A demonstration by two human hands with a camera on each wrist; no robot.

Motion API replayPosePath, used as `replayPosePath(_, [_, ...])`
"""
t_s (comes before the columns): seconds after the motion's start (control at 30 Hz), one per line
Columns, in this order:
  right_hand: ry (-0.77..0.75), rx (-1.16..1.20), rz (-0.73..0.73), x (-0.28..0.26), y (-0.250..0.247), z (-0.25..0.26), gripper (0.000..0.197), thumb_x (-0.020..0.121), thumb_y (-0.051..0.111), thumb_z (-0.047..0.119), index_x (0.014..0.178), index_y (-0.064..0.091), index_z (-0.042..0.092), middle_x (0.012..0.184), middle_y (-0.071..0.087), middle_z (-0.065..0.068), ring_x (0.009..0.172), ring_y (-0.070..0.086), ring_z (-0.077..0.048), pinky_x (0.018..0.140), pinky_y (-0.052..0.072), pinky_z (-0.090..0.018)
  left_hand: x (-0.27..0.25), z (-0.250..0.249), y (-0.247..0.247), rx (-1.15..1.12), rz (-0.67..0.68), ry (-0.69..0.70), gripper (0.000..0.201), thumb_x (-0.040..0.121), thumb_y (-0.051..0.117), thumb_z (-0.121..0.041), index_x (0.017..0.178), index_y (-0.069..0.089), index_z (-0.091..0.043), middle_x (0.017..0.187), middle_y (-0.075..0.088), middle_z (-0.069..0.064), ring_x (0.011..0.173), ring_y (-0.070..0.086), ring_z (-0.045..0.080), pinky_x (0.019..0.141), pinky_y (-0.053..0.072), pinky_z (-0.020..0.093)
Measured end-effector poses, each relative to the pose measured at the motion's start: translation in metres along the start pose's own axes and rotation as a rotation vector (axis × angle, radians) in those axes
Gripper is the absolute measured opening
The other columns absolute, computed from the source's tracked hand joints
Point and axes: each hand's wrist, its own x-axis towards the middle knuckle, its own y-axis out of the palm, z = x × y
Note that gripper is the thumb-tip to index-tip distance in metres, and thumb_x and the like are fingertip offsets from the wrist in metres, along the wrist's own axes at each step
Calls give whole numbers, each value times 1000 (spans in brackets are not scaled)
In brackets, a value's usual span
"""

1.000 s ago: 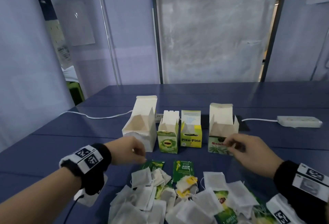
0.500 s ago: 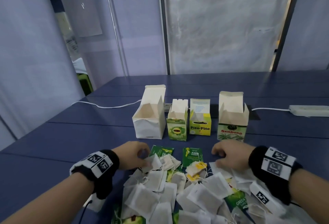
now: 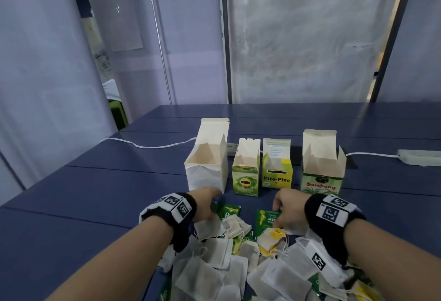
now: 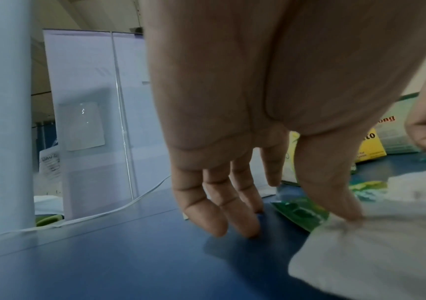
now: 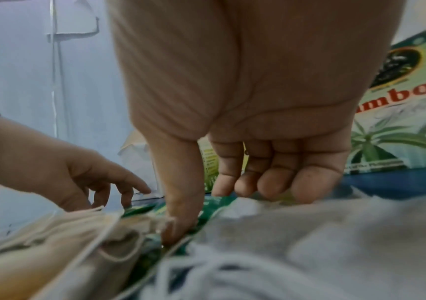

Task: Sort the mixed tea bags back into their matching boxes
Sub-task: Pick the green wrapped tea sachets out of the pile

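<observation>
Four open tea boxes stand in a row: a plain white box [image 3: 205, 167], a green box [image 3: 245, 181], a yellow Pito-Pito box [image 3: 277, 176] and a green Sambong box [image 3: 321, 181]. In front of them lies a pile of white tea bags [image 3: 214, 274] mixed with green sachets. My left hand [image 3: 213, 205] is at the pile's far left edge; its fingers [image 4: 232, 223] touch the table and its thumb rests on a white bag [image 4: 376, 253], next to a green sachet [image 4: 300, 213]. My right hand [image 3: 280, 214] pinches another green sachet [image 3: 265, 219] that lies flat, thumb [image 5: 173, 227] on it, curled fingers at its far edge.
A white cable [image 3: 148, 145] runs across the blue table [image 3: 95, 193] behind the boxes. A white power strip [image 3: 420, 157] lies at the far right. A yellow-tagged tea bag [image 3: 272, 236] sits just below my right hand. Plastic-sheet walls close off the table's far side.
Both hands drew back from the boxes to the far edge of the pile. My right hand came down onto the green sachet; my left hand's fingers straightened onto the table.
</observation>
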Motion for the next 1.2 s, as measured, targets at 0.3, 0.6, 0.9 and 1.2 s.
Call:
replayPosePath(0.3, [-133,345,-55,-30,-13,-23,16,73,82,22,74,66,24,73,66,8,64,59,0,56,45,-12,7,6,-8,-80,-3,-49,52,68,82,-30,111,57,-16,110,60,2,98,58,21,75,44,25])
replayPosePath(0.6, [-286,764,-376,-56,-6,-12,22,67,82,0,61,70,17,62,69,3,57,62,-1,55,47,-11,-19,19,-13,-990,-270,236,49,63,69,26,45,61,-19,76,62,5,65,65,10,60,53,19])
replayPosePath(0.9, [-415,1109,-483,-53,12,16,36,60,77,-19,52,71,15,79,71,2,75,69,-5,66,53,-14,-23,7,-6,-1490,-108,329,41,77,44,35,70,55,-4,88,73,14,85,72,22,64,58,27])
replayPosePath(1.2, [-437,919,-503,-43,8,29,39,64,79,-13,50,71,23,83,69,3,75,65,-2,72,53,-14,-41,-12,-18,-1875,40,351,48,79,46,22,122,53,1,118,64,22,94,68,34,69,59,35])
